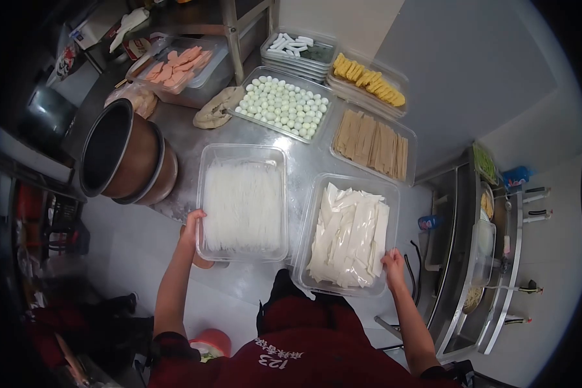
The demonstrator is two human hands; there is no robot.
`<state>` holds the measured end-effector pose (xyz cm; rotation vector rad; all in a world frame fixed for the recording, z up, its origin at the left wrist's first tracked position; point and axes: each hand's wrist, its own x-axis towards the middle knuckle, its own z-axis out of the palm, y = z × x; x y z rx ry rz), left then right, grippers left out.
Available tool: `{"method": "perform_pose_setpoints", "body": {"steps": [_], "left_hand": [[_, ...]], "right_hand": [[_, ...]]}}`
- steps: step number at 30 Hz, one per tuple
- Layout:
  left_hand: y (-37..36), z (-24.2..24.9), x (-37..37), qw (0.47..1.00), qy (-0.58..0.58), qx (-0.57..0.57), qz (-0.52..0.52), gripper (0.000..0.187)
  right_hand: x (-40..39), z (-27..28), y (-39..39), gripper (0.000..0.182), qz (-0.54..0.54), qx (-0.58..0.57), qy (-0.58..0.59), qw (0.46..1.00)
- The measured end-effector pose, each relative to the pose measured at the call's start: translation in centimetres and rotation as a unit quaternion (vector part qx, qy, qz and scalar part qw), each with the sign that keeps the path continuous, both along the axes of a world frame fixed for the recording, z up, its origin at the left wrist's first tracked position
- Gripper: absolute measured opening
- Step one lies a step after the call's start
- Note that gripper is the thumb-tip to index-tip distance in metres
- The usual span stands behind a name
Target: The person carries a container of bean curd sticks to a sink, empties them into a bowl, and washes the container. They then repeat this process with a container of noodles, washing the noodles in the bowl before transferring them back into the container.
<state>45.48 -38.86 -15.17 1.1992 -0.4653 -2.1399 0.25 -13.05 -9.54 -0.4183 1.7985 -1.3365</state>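
My left hand (pixel 193 227) grips the left side of a clear plastic tray (pixel 284 194), thumb over the rim and fingers partly hidden underneath. Thin, translucent white noodles (pixel 244 200) fill this tray in a neat layer. At the lower right edge of a second clear tray (pixel 310 204), my right hand (pixel 392 260) is closed on the rim. Wide, flat cream-white strips (pixel 350 236) lie overlapped in that one. The two trays sit side by side at the near edge of the metal table (pixel 302 169), a narrow gap between them.
Behind stand trays of peeled eggs (pixel 283 107), brown strips (pixel 370 144), yellow slices (pixel 368 81) and white rolls (pixel 291 45). Stacked brown pots (pixel 119 152) and pink slices (pixel 178 64) are on the left. A metal sink unit (pixel 449 258) runs along the right; a red bucket (pixel 211 341) is below.
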Motion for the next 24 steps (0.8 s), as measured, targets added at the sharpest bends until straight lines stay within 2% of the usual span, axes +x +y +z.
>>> {"method": "perform_pose_setpoints", "body": {"steps": [2, 4, 5, 6, 7, 8, 9, 10, 11, 12, 13, 14, 15, 16, 18, 19, 21, 24], "left_hand": [[-2.5, 0.7, -0.6, 0.997, -0.033, 0.005, -0.071, 0.056], [-5.1, 0.8, -0.8, 0.988, -0.097, -0.07, -0.098, 0.044], [-6.3, 1.3, -1.0, 0.973, -0.165, -0.131, -0.091, 0.037], [-7.1, 1.7, -1.1, 0.95, -0.231, -0.194, -0.082, 0.03], [-7.3, 2.3, -1.5, 0.95, -0.232, -0.192, -0.086, 0.03], [-7.3, 3.0, -2.2, 0.894, -0.304, -0.328, -0.022, 0.027], [-7.1, 3.6, -2.9, 0.811, -0.367, -0.454, 0.043, 0.024], [-5.5, 4.6, -4.3, 0.834, -0.327, -0.443, 0.035, 0.025], [-2.9, 5.4, -6.4, 0.856, -0.285, -0.431, 0.028, 0.026], [0.3, 5.6, -8.7, 0.919, -0.199, -0.336, -0.052, 0.027], [3.9, 4.5, -10.8, 0.942, -0.181, -0.245, -0.142, 0.028], [7.4, 3.5, -13.1, 0.947, -0.18, -0.181, -0.196, 0.031], [10.2, 0.5, -14.4, 0.916, -0.186, -0.251, -0.25, 0.039], [12.2, 0.1, -16.4, 0.926, -0.184, -0.257, -0.207, 0.04], [13.1, 0.0, -19.5, 0.863, -0.327, -0.336, -0.187, 0.035], [13.1, 0.0, -19.8, 0.863, -0.331, -0.337, -0.178, 0.035], [12.3, 0.1, -19.9, 0.868, -0.341, -0.35, -0.089, 0.032], [9.6, 2.1, -17.2, 0.876, -0.315, -0.363, -0.038, 0.029]], "right_hand": [[0.4, -0.1, -0.5, 0.014, 0.003, 0.005, 0.01, 1.0], [1.1, -0.3, -0.6, 0.011, 0.071, 0.031, 0.235, 0.969], [1.1, -0.6, -0.4, 0.011, 0.064, 0.041, 0.232, 0.97], [1.0, -1.3, -0.5, 0.01, 0.07, 0.024, 0.46, 0.885], [0.9, -2.1, -0.6, 0.011, 0.076, 0.002, 0.661, 0.747], [1.0, -3.0, -0.5, 0.011, 0.074, 0.005, 0.659, 0.748], [1.1, -3.9, -0.3, 0.012, 0.039, 0.002, 0.544, 0.838], [1.3, -4.7, -0.1, 0.013, 0.003, 0.0, 0.417, 0.909], [1.6, -5.1, -0.1, 0.013, 0.002, 0.002, 0.416, 0.91], [1.9, -5.4, -0.3, 0.014, -0.028, 0.065, 0.306, 0.949], [1.9, -5.6, -0.3, 0.015, -0.059, 0.127, 0.192, 0.971], [1.8, -5.8, -0.3, 0.015, -0.059, 0.127, 0.193, 0.971], [1.5, -6.0, -0.3, 0.017, -0.028, 0.09, 0.194, 0.976], [1.2, -6.0, -0.4, 0.019, 0.006, 0.052, 0.195, 0.979], [1.1, -6.1, 0.0, 0.017, 0.016, 0.049, 0.183, 0.982], [1.1, -6.2, -0.2, 0.016, 0.025, 0.048, 0.17, 0.984], [1.9, -4.2, -1.9, 0.016, 0.03, 0.023, 0.165, 0.986], [5.5, 0.8, -4.4, 0.014, 0.025, 0.002, 0.143, 0.989]]}}
